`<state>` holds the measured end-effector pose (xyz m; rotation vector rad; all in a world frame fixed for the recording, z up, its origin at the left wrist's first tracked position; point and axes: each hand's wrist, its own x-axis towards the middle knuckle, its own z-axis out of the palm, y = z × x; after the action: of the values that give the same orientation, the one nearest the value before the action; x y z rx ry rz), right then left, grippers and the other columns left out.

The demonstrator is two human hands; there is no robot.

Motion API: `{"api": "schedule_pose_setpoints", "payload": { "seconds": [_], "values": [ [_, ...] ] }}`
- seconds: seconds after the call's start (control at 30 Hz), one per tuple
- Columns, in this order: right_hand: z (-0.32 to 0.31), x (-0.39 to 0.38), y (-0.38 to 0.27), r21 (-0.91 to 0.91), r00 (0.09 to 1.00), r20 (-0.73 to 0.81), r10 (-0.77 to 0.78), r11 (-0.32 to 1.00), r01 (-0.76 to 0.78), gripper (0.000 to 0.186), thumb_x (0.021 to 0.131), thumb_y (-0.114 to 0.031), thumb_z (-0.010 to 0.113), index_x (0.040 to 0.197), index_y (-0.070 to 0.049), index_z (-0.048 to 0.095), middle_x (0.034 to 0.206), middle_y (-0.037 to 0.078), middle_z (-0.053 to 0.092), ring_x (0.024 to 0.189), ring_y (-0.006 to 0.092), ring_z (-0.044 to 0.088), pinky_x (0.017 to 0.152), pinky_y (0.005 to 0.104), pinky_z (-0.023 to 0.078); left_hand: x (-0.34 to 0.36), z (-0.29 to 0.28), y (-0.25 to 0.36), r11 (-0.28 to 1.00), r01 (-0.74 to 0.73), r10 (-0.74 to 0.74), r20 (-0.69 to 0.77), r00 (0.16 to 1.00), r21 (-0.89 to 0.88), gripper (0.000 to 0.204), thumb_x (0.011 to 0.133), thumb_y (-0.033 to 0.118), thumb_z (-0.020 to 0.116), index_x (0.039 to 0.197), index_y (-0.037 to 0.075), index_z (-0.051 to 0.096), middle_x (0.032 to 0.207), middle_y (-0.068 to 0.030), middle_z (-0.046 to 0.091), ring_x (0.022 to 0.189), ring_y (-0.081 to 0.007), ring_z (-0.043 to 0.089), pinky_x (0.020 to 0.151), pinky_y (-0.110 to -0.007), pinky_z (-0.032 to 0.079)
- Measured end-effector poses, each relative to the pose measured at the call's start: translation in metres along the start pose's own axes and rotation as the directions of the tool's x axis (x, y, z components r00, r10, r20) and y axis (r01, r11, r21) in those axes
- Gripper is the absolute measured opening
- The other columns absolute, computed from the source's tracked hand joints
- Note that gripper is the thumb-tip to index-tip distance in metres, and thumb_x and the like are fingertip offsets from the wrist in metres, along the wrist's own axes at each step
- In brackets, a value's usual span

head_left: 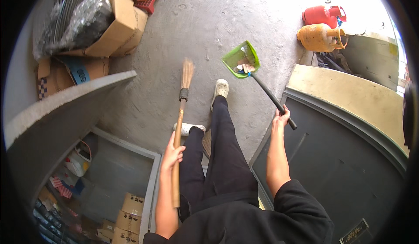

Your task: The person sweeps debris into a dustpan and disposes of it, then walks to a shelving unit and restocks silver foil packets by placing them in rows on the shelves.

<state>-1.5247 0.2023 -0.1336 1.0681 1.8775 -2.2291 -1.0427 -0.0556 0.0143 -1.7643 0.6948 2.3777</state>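
My left hand (pixel 173 153) is closed round the wooden handle of a broom (pixel 182 106). The broom's straw bristles point away from me above the concrete floor and look slightly blurred. In my right hand (pixel 280 116) is the black handle of a green dustpan (pixel 240 56), gripped near its end. Bits of litter (pixel 245 67), some like torn cardboard or paper, lie inside the pan close to the handle. The pan is out ahead and right of the broom head, apart from it.
Cardboard boxes (pixel 126 26) with plastic-wrapped items stand far left, behind a low wall (pixel 70 93). A red gas cylinder (pixel 321 15) and an orange one (pixel 321 37) are far right. A dark grey door (pixel 331 170) is at my right. My feet in white clogs (pixel 221 88) stand on the floor.
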Motion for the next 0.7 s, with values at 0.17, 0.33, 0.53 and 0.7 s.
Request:
{"api": "schedule_pose_setpoints", "payload": {
  "seconds": [0.17,0.33,0.53,0.7],
  "values": [
    [-0.007,0.058,-0.011,0.018,0.996,0.063,0.06,0.998,-0.062,0.021,0.084,-0.015,0.054,0.098,-0.006,0.065,0.114,0.008,0.067,0.11,0.0235,0.062,0.094,0.0452,0.053,-0.011,0.026,0.093,0.902,-0.02,0.122,-0.209,0.97,0.432,0.088,0.085,-0.004,0.057,0.157,0.026,0.016,0.064,0.0014,0.047,0.045,-0.0075,0.042,0.04,-0.025,0.04],
    [0.061,0.081,0.012,-0.186,0.996,-0.069,-0.059,0.982,0.045,0.013,0.081,-0.015,0.063,0.089,-0.006,0.069,0.099,0.006,0.069,0.097,0.0208,0.064,0.087,0.0414,0.053,0.076,0.047,0.166,0.683,-0.015,0.342,-0.302,0.89,0.73,0.089,0.083,-0.002,0.053,0.158,0.022,0.011,0.076,-0.0087,0.057,0.047,-0.0129,0.05,0.041,-0.029,0.046],
    [0.121,0.088,0.079,-0.44,0.923,-0.13,-0.363,0.855,0.274,0.013,0.079,-0.017,0.071,0.085,-0.006,0.069,0.089,0.005,0.068,0.086,0.0191,0.063,0.082,0.037,0.05,0.201,0.148,0.143,0.642,-0.085,0.269,-0.119,0.956,0.762,0.102,0.082,0.002,0.058,0.156,0.02,-0.011,0.084,-0.0185,0.064,0.056,-0.0212,0.061,0.051,-0.036,0.055],
    [0.117,0.098,0.081,-0.581,0.896,-0.197,-0.399,0.783,0.221,0.02,0.081,-0.021,0.071,0.089,-0.003,0.069,0.089,0.009,0.07,0.084,0.0217,0.064,0.082,0.0379,0.051,0.135,0.238,0.087,0.533,-0.062,-0.051,0.105,0.993,0.844,0.097,0.079,0.001,0.051,0.157,0.021,-0.002,0.073,-0.0204,0.064,0.048,-0.0231,0.06,0.046,-0.038,0.051]
  ]
}}
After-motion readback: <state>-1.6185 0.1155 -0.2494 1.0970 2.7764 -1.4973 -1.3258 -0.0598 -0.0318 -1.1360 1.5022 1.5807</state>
